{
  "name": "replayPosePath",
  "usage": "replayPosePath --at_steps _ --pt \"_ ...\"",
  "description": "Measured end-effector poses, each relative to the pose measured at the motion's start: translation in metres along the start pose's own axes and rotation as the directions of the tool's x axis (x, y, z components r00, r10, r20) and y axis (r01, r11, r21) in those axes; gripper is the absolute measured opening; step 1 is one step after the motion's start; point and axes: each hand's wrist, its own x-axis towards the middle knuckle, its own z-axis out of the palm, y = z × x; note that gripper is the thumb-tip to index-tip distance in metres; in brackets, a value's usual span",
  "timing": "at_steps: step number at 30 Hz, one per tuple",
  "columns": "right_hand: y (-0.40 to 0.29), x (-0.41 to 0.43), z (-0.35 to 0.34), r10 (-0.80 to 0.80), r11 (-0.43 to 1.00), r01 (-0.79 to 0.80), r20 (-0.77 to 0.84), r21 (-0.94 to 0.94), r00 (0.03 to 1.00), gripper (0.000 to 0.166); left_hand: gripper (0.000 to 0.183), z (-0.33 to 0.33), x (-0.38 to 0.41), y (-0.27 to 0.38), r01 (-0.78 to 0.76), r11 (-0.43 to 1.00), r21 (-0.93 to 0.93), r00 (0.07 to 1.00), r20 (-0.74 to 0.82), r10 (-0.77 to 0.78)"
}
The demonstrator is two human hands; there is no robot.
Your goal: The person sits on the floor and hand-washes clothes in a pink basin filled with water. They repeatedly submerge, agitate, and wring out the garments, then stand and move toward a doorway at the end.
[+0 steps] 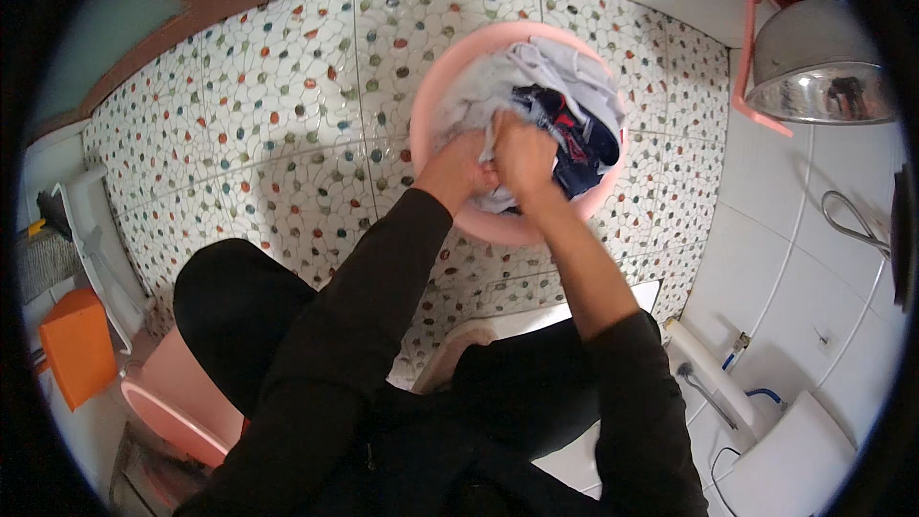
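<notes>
A round pink plastic basin [423, 97] stands on the pebble-patterned floor, holding wet clothes and white suds. My left hand [459, 166] is low in the basin's left part, its fingers curled on light wet cloth [490, 140]. Close against it on the right, my right hand [523, 151] grips the same cloth, knuckles up; its fingers are partly hidden and blurred. Dark navy cloth with red parts [585, 147] lies right of my right hand. A pale grey-white garment [574, 72] is heaped along the far right rim.
At the lower left stand another pink basin [176, 402] and an orange container [79, 348]. A metal bowl [818, 57] hangs in a pink wall rack [747, 64] at the upper right. A white pipe [718, 373] and a brush [707, 391] are at the lower right.
</notes>
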Motion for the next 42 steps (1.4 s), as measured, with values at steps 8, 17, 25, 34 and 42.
replayPosePath --at_steps 8,17,25,34,42 --pt "0.008 0.016 -0.001 0.155 0.984 -0.145 -0.094 0.106 0.983 0.034 0.032 -0.011 0.002 0.035 0.26 0.82 0.51 0.959 -0.036 -0.282" --pt "-0.029 -0.028 -0.029 0.072 0.962 -0.047 -0.085 0.27 0.994 0.027 0.055 -0.01 -0.017 0.029 0.124 0.967 0.222 0.991 -0.085 -0.107" --pt "-0.029 -0.035 0.008 -0.068 0.996 0.077 -0.214 0.035 0.974 0.027 0.029 0.009 -0.005 0.011 0.464 0.682 -0.566 0.867 0.134 -0.479" --pt "0.011 0.017 -0.006 0.189 0.981 -0.183 0.089 -0.066 0.978 0.022 0.023 0.01 0.014 -0.037 0.644 0.672 -0.366 0.746 0.103 -0.658" --pt "-0.032 -0.034 -0.012 -0.028 0.996 0.034 -0.071 0.083 0.997 0.024 0.014 0.005 -0.008 0.015 0.319 0.824 -0.468 0.946 0.11 -0.304"
